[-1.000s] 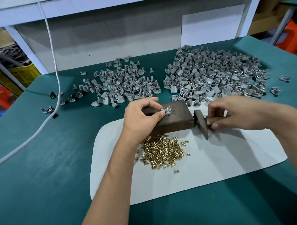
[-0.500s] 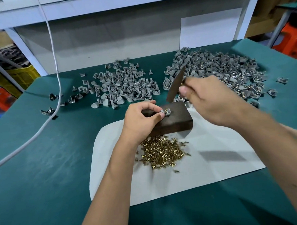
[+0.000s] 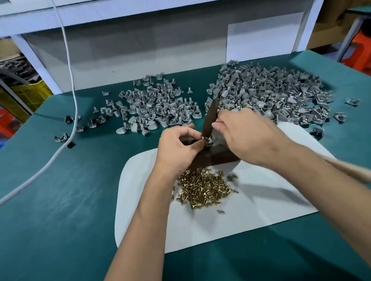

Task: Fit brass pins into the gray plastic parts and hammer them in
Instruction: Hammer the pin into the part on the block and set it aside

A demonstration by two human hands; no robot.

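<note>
Fingers (image 3: 198,143) of my left hand (image 3: 178,147) pinch a gray plastic part (image 3: 208,139) with its brass pin against the top of the dark wooden block (image 3: 213,158), which sits on the white sheet (image 3: 268,211) laid over the bench (image 3: 55,209). My right hand (image 3: 246,137) is wrapped around the hammer (image 3: 210,118) close under its head, the wooden handle running back under my forearm toward the right. The head stands nearly upright, its lower face right at the part, just beside my left fingertips. The stroke has to run straight down the pin's axis, and I judge the margin to my pinching fingers is slim. Loose brass pins (image 3: 203,190) lie heaped on the sheet just nearer me than the block. Two heaps of gray parts lie beyond: a left heap (image 3: 155,109) and a larger right heap (image 3: 274,94).
</note>
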